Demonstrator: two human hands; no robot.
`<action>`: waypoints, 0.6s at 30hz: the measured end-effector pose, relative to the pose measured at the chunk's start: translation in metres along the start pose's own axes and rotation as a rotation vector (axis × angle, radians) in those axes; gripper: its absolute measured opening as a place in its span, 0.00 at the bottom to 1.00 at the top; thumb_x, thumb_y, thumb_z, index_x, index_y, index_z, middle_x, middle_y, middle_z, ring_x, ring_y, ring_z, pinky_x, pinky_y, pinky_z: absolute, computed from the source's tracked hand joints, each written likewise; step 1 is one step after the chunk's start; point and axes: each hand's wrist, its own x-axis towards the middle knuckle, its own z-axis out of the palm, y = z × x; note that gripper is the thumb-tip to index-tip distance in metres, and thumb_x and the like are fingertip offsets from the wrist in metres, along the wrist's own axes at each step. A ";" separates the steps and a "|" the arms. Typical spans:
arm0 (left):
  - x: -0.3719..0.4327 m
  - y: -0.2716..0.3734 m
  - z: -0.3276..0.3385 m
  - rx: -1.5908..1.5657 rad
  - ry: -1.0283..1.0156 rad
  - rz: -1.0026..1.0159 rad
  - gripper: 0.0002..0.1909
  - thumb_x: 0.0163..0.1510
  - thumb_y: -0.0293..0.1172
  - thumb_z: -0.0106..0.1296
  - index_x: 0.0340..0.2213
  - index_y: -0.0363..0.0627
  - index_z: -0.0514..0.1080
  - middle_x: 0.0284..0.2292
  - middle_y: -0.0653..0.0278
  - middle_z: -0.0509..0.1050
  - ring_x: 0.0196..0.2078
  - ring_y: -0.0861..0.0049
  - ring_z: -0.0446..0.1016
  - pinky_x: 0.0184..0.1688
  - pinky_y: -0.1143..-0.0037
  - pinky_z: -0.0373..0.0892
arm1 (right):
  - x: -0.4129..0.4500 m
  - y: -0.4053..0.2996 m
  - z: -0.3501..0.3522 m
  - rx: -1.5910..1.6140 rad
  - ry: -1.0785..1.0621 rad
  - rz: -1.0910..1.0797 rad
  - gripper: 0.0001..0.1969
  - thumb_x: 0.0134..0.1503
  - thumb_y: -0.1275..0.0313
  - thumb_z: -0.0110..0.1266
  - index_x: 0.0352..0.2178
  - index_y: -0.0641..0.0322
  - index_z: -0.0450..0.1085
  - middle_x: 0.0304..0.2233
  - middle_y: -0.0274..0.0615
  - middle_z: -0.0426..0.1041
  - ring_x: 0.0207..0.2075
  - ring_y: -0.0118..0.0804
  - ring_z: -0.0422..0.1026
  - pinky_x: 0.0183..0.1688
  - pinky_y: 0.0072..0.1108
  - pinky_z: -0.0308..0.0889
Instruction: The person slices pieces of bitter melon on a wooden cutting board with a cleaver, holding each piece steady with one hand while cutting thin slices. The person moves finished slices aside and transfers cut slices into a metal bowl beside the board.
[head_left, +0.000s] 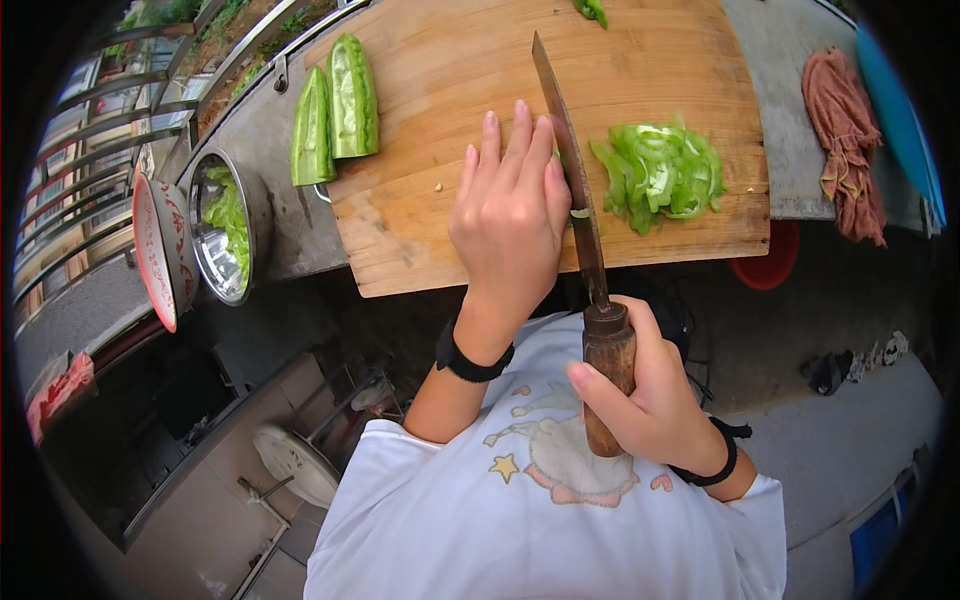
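My left hand (510, 210) lies palm down on the wooden cutting board (420, 225), fingers stretched forward. It presses on a piece of bitter melon (580, 214), mostly hidden; only bits of green show beside the blade. In my right hand (652, 397) is the wooden handle of a kitchen knife (576, 165). The long dark blade stands edge down along the thumb side of my left hand. A pile of thin bitter melon slices (664, 176) sits right of the blade. Two hollowed bitter melon halves (352, 97) rest at the board's left edge.
Left of the board stand a steel bowl (259, 217) with green slices and a patterned enamel bowl (169, 247). A brownish-pink cloth (840, 142) drapes over the counter edge at right, beside a blue object (896, 105). Below the counter is a red container (769, 259).
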 end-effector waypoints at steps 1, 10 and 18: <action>-0.001 0.000 0.000 0.001 0.002 0.001 0.16 0.51 0.28 0.46 0.42 0.39 0.71 0.45 0.53 0.71 0.49 0.55 0.68 0.48 0.63 0.65 | 0.003 -0.001 -0.001 0.001 0.000 -0.001 0.25 0.53 0.70 0.53 0.45 0.77 0.52 0.19 0.40 0.67 0.19 0.30 0.66 0.23 0.22 0.62; -0.001 -0.001 0.000 0.005 0.003 -0.004 0.15 0.52 0.29 0.46 0.42 0.39 0.71 0.45 0.54 0.71 0.49 0.55 0.68 0.48 0.63 0.65 | 0.007 -0.002 -0.006 -0.014 -0.001 -0.012 0.25 0.52 0.70 0.53 0.45 0.76 0.53 0.20 0.42 0.68 0.21 0.30 0.67 0.25 0.21 0.63; 0.000 -0.001 -0.001 0.011 -0.020 -0.012 0.16 0.51 0.29 0.46 0.42 0.39 0.71 0.45 0.54 0.70 0.49 0.55 0.68 0.49 0.63 0.64 | 0.012 -0.005 -0.006 0.021 -0.014 0.063 0.22 0.53 0.71 0.53 0.43 0.76 0.54 0.23 0.42 0.69 0.23 0.27 0.67 0.27 0.19 0.63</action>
